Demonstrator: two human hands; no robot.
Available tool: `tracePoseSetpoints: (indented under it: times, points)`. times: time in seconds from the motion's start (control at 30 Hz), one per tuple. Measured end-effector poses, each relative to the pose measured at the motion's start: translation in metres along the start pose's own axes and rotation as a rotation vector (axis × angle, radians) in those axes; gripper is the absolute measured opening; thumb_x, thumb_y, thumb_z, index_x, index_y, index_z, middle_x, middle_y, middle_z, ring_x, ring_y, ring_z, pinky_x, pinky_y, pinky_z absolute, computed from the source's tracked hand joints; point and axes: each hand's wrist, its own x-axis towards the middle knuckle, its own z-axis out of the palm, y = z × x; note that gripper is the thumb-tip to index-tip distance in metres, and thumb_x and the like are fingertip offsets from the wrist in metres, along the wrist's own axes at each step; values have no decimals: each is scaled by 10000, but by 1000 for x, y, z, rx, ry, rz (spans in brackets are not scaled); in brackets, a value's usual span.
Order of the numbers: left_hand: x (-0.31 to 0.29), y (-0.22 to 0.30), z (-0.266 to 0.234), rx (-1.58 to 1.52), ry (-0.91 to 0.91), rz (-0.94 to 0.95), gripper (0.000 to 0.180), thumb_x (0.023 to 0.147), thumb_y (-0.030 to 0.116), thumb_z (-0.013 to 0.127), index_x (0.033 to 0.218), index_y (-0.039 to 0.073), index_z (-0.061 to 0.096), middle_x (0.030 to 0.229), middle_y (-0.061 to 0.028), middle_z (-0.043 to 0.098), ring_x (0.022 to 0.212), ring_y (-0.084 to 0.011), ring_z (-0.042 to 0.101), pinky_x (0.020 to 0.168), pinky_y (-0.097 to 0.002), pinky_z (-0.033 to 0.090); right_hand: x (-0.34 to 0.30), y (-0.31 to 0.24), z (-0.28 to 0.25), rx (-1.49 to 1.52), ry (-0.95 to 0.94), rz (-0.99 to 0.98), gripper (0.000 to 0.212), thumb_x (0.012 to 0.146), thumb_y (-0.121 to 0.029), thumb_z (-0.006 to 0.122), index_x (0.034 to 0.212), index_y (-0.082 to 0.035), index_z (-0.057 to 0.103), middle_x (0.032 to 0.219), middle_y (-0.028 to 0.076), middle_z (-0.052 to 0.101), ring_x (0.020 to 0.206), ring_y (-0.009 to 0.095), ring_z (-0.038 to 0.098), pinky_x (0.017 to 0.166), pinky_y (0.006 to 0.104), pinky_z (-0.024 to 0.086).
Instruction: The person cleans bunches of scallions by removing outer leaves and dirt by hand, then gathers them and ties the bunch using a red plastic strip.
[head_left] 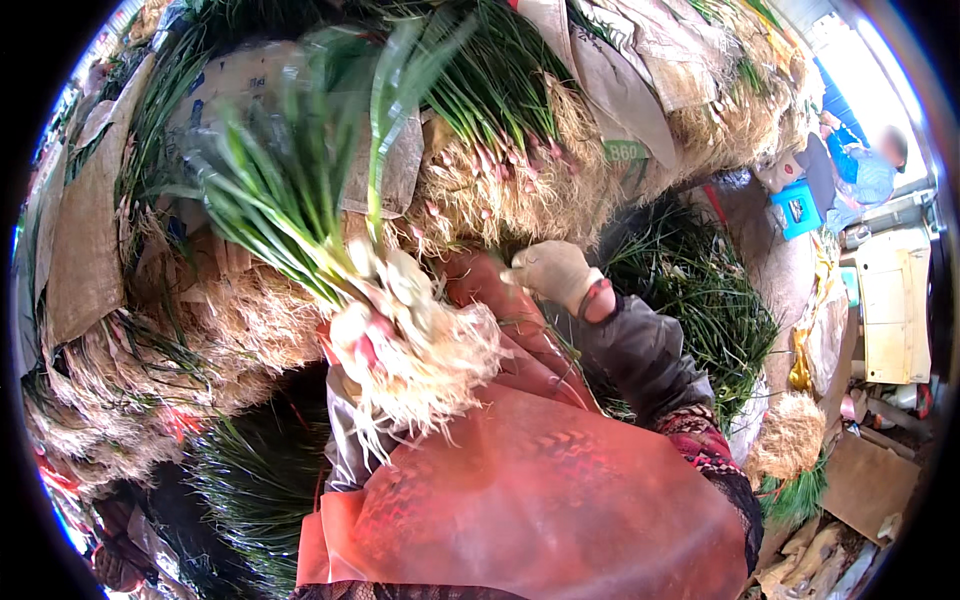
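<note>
My left hand (342, 388), mostly hidden behind white roots, grips a bunch of green onions (395, 300) by its bulb end. The bunch is blurred, and its green leaves point up and to the left. My right hand (552, 272) wears a pale glove with the fingers curled in. It rests at the foot of the stacked pile of green onions (500, 190), beside the top of the red apron (540, 490) over my lap. Nothing shows in that hand.
Bundles of green onions and burlap sacks (85, 230) are stacked all around, left and ahead. More green onions (700, 300) lie loose on the right. At the far right are a seated person in blue (868, 170), a blue box (797, 208) and a cream cabinet (893, 300).
</note>
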Motion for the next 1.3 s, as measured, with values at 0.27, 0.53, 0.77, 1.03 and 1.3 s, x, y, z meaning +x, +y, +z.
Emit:
tracePoseSetpoints:
  times: [0.27, 0.53, 0.77, 1.03, 1.3]
  points:
    - [3, -34, -1, -104, 394, -126, 291, 770, 143, 656, 1011, 49, 524, 954, -126, 548, 905, -280, 555, 798, -394, 495, 119, 24, -70, -294, 384, 312, 275, 891, -280, 547, 1005, -46, 635, 821, 115, 661, 708, 267, 642, 647, 369, 497]
    - [0, -40, -19, 91, 593, -317, 263, 839, 89, 609, 1080, -4, 561, 878, -83, 630, 709, -108, 581, 631, -198, 475, 50, -50, -65, 1571, 24, 364, 276, 873, -190, 641, 1072, 2, 636, 933, 79, 673, 716, 145, 652, 655, 246, 530]
    - [-6, -42, -16, 181, 637, -415, 277, 831, 114, 629, 1060, -30, 569, 807, -77, 627, 656, -114, 592, 591, -203, 494, 44, -62, -25, 386, 540, 280, 303, 803, -320, 680, 957, -66, 621, 782, 89, 646, 720, 236, 638, 625, 341, 493]
    - [-12, -49, -19, 163, 631, -392, 277, 824, 95, 630, 1062, -31, 567, 786, -82, 633, 653, -120, 608, 594, -225, 507, 53, -42, -42, 99, 551, 26, 124, 811, -232, 651, 815, -109, 655, 741, 95, 631, 672, 284, 622, 567, 349, 486]
    - [-26, -42, -36, 193, 585, -427, 313, 818, 193, 646, 1032, -28, 587, 739, -48, 622, 595, -87, 556, 545, -178, 445, 34, -44, -48, 707, -14, -193, 289, 924, -293, 569, 1064, -46, 622, 943, 74, 648, 960, 137, 597, 787, 294, 503]
